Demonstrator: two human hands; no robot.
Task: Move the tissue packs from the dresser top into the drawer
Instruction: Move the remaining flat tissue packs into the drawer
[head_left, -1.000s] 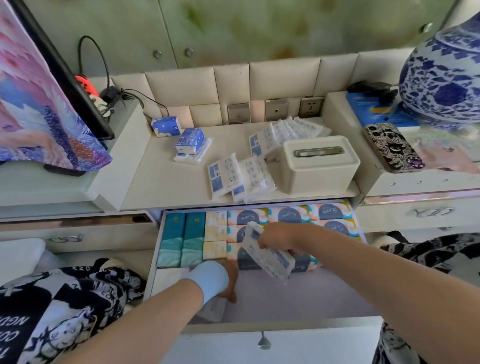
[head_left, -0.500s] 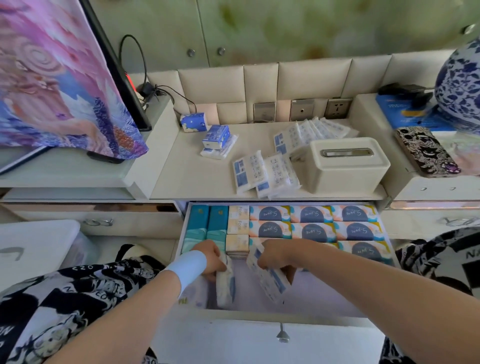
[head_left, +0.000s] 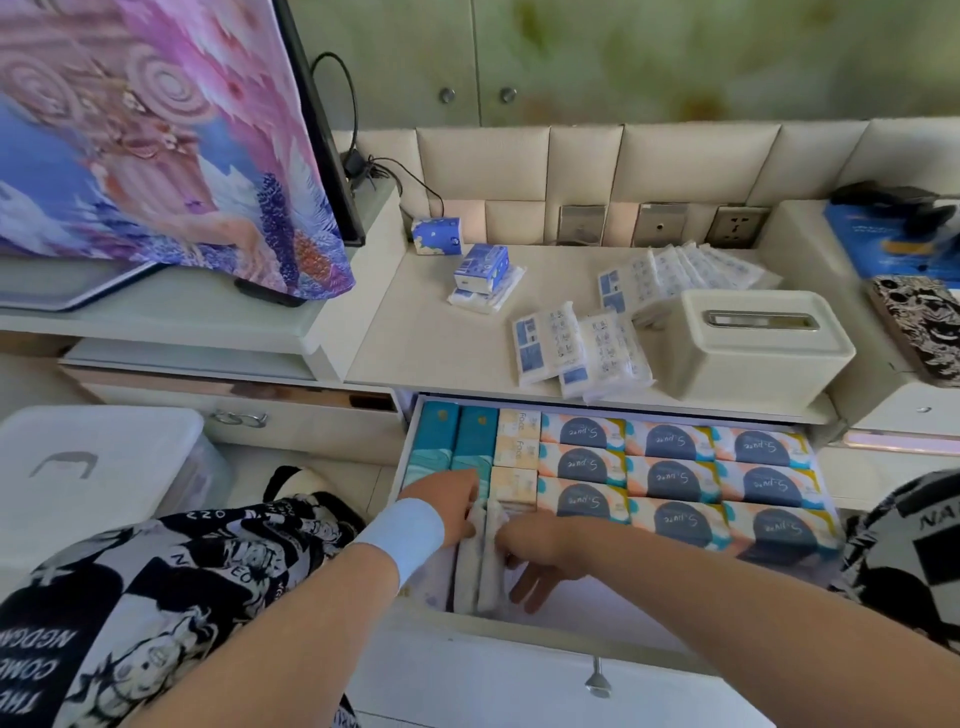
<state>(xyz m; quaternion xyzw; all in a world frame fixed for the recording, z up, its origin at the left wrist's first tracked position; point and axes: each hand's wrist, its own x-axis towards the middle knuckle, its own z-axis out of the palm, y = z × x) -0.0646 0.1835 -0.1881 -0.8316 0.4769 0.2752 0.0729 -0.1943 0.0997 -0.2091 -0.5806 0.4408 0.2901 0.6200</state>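
The open drawer (head_left: 550, 631) holds rows of teal, yellow and orange-and-blue tissue packs. At its front left, two white tissue packs (head_left: 478, 564) stand on edge side by side. My left hand (head_left: 449, 501) grips their top from the left. My right hand (head_left: 540, 553) holds the right pack from the other side, thumb on top and fingers spread against it. On the dresser top (head_left: 415, 343) lie two white packs (head_left: 550, 348) near the front edge, a fanned row of packs (head_left: 675, 273) behind, and small blue packs (head_left: 480, 267) at the back left.
A cream tissue box (head_left: 753, 348) stands on the dresser top at the right. A patterned phone case (head_left: 924, 325) lies on the raised right shelf. A cloth-covered screen (head_left: 156, 145) stands left. A white lidded bin (head_left: 93, 467) sits at the lower left.
My right hand has lowered its white pack and stood it on edge against the pack under my left hand. The view has shifted left and down.
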